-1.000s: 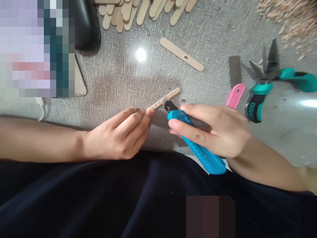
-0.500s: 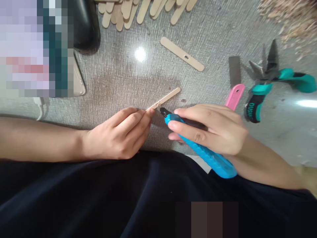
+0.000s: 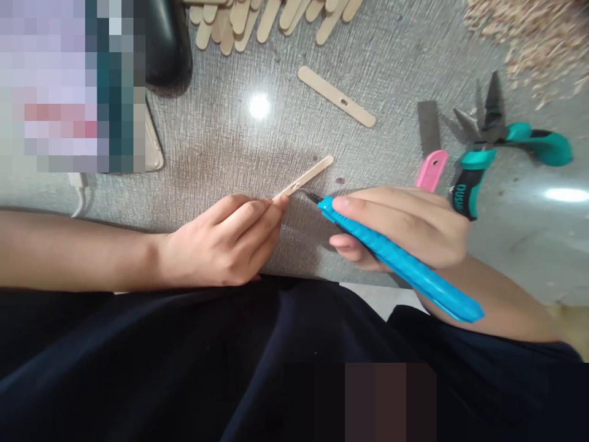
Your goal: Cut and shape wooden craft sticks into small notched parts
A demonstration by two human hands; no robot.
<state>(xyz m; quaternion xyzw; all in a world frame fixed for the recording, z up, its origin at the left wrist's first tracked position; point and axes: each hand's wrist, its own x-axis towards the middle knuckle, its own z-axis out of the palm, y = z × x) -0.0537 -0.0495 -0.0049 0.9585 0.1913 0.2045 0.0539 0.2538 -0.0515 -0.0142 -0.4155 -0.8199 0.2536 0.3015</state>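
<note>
My left hand (image 3: 230, 236) pinches one end of a wooden craft stick (image 3: 315, 170), whose free end points up and to the right. A small rough cut with raised wood shows near the middle of the stick, just past my fingertips. In my right hand (image 3: 405, 227) is a blue utility knife (image 3: 396, 252), its dark tip close to that cut. Whether the blade touches the wood I cannot tell. Another craft stick (image 3: 326, 89), with a small hole through it, lies flat on the table beyond my hands.
Several craft sticks (image 3: 269, 21) are heaped at the back beside a black rounded object (image 3: 168, 43). On the right lie a pink-handled blade (image 3: 432, 169), teal and black pliers (image 3: 490, 135) and a pile of wood shavings (image 3: 543, 43). A white cable (image 3: 79, 187) lies at left on the grey table (image 3: 221, 135).
My right hand has rolled the utility knife over and drawn its tip slightly right, away from my left fingertips. The cut wood now shows more. The whole view has shifted a little.
</note>
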